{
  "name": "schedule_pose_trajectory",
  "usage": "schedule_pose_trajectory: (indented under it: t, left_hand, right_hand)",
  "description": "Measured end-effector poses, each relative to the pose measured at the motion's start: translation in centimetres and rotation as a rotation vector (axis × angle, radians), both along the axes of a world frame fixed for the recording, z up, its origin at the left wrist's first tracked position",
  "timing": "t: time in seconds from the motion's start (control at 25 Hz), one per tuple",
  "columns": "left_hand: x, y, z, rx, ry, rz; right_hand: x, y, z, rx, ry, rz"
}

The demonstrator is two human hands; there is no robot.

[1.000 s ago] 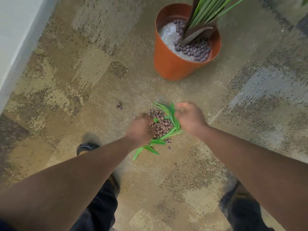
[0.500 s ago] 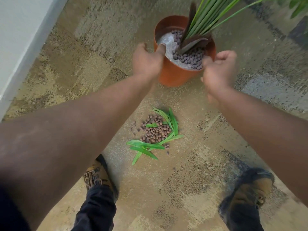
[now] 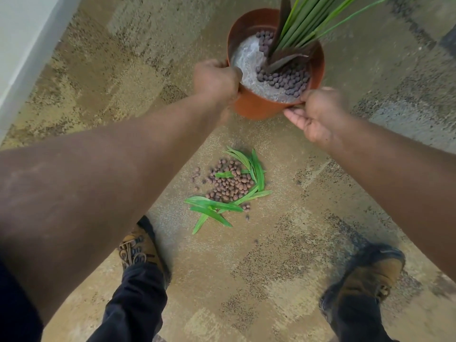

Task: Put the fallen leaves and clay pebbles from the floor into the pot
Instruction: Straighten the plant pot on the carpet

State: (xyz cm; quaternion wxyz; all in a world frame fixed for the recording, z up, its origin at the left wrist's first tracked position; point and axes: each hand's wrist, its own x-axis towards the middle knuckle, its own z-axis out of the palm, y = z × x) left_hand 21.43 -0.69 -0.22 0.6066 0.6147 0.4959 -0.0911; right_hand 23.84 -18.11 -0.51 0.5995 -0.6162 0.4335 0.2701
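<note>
Pebbles (image 3: 228,182) and leaves (image 3: 256,169) lie on floor below both hands (image 3: 217,77) (image 3: 318,112), each clasping pot (image 3: 256,108) rim.

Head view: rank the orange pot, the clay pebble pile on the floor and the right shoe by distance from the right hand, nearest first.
1. Orange pot: gripped at its near rim by the right hand.
2. Clay pebble pile: on the carpet below and left of that hand, between the arms.
3. Right shoe: lowest in frame, farthest.
</note>
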Motion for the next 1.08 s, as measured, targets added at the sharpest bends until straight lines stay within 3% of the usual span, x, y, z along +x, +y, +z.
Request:
schedule_pose_trajectory:
  t: [0.36,0.88,1.08]
  left_hand:
    - [-3.7,1.6,-2.8,-0.096,-0.081,0.012]
    - [-5.2,2.3,-4.1,-0.27,-0.151,0.094]
    - [-5.0,2.0,-4.0,-0.224,-0.128,0.077]
  right_hand:
    - [-3.9,1.8,-1.4,0.033,-0.02,-0.091]
    - [-5.0,1.5,-1.3,0.022,-0.067,0.046]
    - [-4.7,1.6,-1.2,0.001,-0.051,0.053]
